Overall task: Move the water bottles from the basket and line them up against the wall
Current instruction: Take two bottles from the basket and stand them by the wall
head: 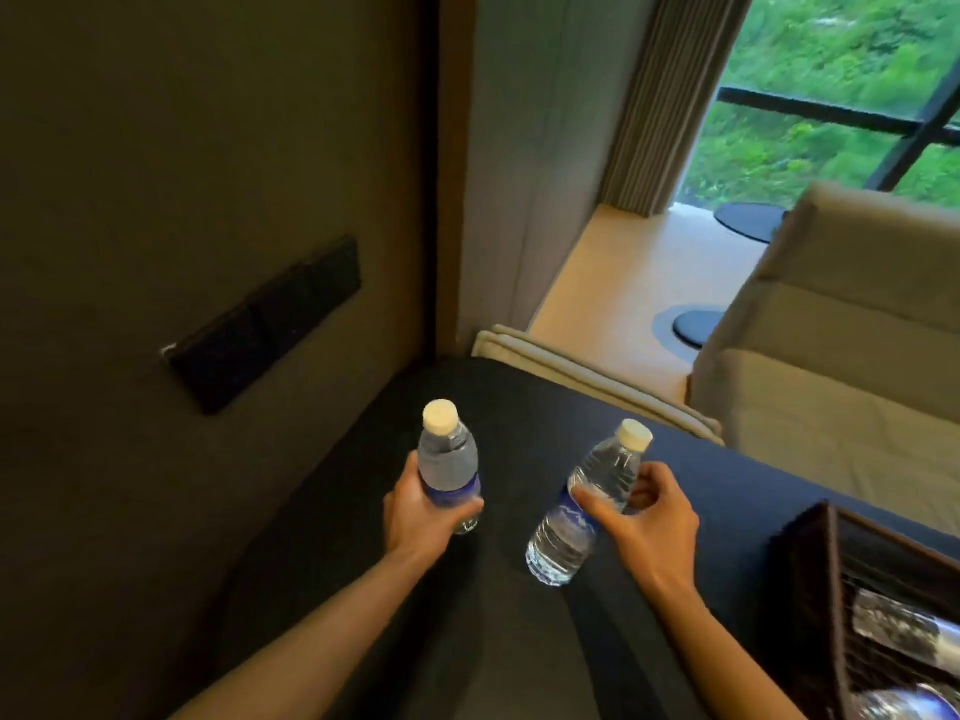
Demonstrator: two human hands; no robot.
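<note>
Two clear water bottles with white caps and blue labels are above a dark table (519, 407). My left hand (415, 517) grips the left bottle (448, 459) around its label, holding it nearly upright close to the wall (208, 200). My right hand (649, 527) holds the right bottle (587, 506) by its middle, tilted with the cap pointing up and to the right. A dark woven basket (810, 579) stands at the lower right of the table, with more bottles (898, 626) lying inside it.
A black switch panel (265, 324) is mounted on the wall above the table. A beige chair (841, 324) stands past the table's far edge on the right. Beyond lie a wooden floor (613, 293), a curtain (670, 106) and a window.
</note>
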